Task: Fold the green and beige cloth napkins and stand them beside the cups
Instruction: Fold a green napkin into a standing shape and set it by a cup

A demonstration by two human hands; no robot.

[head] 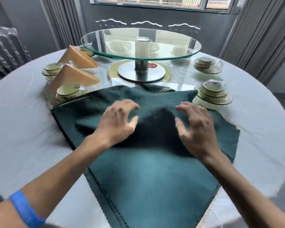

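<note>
So we've got the green napkin spread out flat on the round tabletop right in front of us, far edge a bit rumpled. Our left hand and right hand sit on top of it, fingers spread and half-curled, gripping nothing. Two beige napkins stand folded by the cups on the left, more cups on the right.

Window daylight; motion blur; fisheye edges
</note>
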